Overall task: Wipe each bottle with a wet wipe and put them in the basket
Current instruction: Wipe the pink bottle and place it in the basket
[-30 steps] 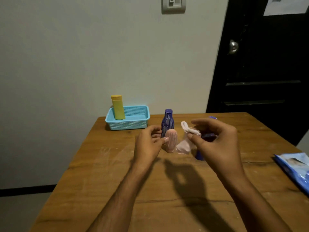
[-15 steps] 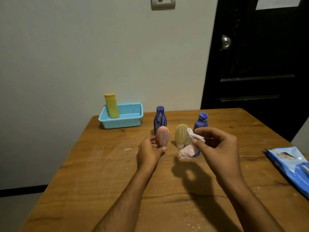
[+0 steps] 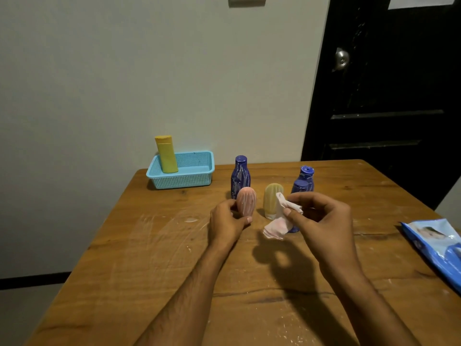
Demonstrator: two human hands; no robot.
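Now: your left hand [image 3: 228, 222] grips the streaked pink oval plastic bottle [image 3: 246, 204] | your right hand [image 3: 321, 221] pinches the crumpled white wet wipe [image 3: 279, 221] just right of it | wrap wipe round it, stroke top to base, turning.

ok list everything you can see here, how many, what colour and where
basket: one, light blue, table's far left corner
yellow bottle: one, standing in the basket
dark blue bottles: three, streaked white, mid-table; two behind the right hand
pink bottle: one, streaked white, held upright
pale yellow bottle: one, beside the pink one
wet wipe: one, pinkish white, crumpled
wipes pack: one, blue, right edge
table: one, brown wood, smeared
door: one, black, back right
left hand: grips the pink bottle
right hand: pinches the wet wipe
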